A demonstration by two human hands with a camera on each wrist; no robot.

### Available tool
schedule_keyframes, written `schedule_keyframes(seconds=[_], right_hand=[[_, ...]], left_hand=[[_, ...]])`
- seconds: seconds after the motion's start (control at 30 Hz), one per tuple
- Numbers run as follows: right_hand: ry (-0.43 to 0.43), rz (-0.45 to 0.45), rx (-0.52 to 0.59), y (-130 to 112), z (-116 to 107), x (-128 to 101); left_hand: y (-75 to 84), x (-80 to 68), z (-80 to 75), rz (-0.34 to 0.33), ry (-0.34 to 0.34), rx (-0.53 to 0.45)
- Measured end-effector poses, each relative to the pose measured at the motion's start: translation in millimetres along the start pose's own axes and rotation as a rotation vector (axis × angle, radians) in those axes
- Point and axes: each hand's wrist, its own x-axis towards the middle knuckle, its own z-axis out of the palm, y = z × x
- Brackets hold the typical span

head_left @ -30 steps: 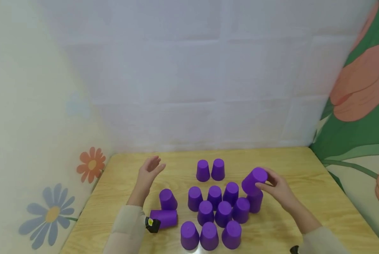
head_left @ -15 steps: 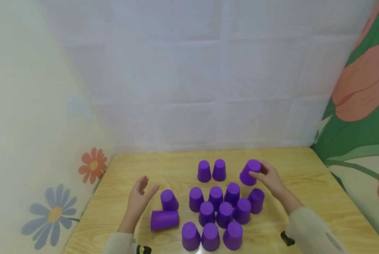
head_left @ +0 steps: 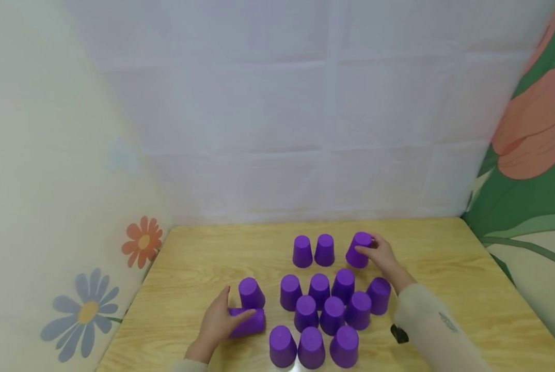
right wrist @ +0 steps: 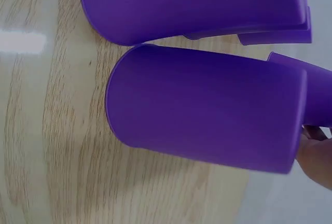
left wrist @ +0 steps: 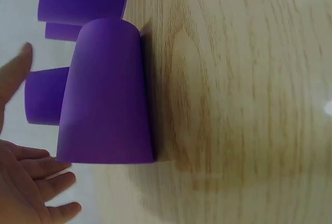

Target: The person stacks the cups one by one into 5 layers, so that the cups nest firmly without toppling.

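Many purple cups stand upside down on a wooden table (head_left: pixel 449 268). My right hand (head_left: pixel 380 254) grips one upside-down cup (head_left: pixel 358 249) (right wrist: pixel 207 115) at the back, just right of a pair of cups (head_left: pixel 313 251); it looks set on the table. A fingertip (right wrist: pixel 317 154) shows at its rim. My left hand (head_left: pixel 223 318) (left wrist: pixel 26 182) reaches over a cup lying on its side (head_left: pixel 249 321) (left wrist: pixel 106 94) at the front left. Its fingers are straight and the thumb is spread, touching or nearly touching that cup.
A tight cluster of several upside-down cups (head_left: pixel 323 310) fills the middle and front of the table. One more upside-down cup (head_left: pixel 251 293) stands just behind the lying one. Walls close in at the back, left and right. Bare wood lies at the far left and right.
My right hand carried its cup from above the cluster's right side back and down beside the rear pair. My left hand came down from a raised pose onto the lying cup.
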Motion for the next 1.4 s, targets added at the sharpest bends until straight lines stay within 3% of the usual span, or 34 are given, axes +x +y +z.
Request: schedule_keyframes(seconds=[0.17, 0.33, 0.4, 0.6, 0.83, 0.87, 1.0, 1.1, 1.17, 1.23, 1.27, 1.4], right_hand=[[-0.023, 0.039, -0.013, 1, 8, 8], [-0.001, 0.071, -0.002, 12, 13, 22], [-0.018, 0.058, 0.038, 28, 14, 34], [0.041, -0.011, 0.048, 132, 19, 108], [0.015, 0.081, 0.025, 130, 29, 113], [0.016, 0.101, 0.034, 147, 31, 129], [0.021, 0.032, 0.109, 222, 37, 186], [0.015, 0.034, 0.128, 256, 42, 211], [0.008, 0.024, 0.139, 251, 43, 206], [-0.013, 0.044, 0.147, 200, 40, 165], [-0.028, 0.009, 0.171, 178, 38, 146], [-0.035, 0.051, 0.132, 60, 34, 54]], left_hand=[[-1.2, -0.9, 3.8, 0.064, 0.002, 0.190], [1.4, -2.1, 8.5, 0.140, -0.017, 0.292], [3.1, -3.7, 10.4, 0.165, -0.024, 0.317], [8.1, -8.2, 13.6, 0.169, -0.051, 0.384], [9.1, -6.8, 14.5, 0.174, -0.062, 0.386], [8.9, -6.5, 14.5, 0.173, -0.064, 0.378], [8.9, -6.6, 13.9, 0.187, -0.063, 0.379], [9.7, -6.9, 14.0, 0.202, -0.064, 0.387], [9.9, -6.6, 14.1, 0.208, -0.063, 0.391], [9.9, -6.1, 13.9, 0.212, -0.059, 0.386], [9.6, -5.7, 14.0, 0.215, -0.055, 0.382], [6.7, -6.5, 12.6, 0.223, -0.047, 0.364]])
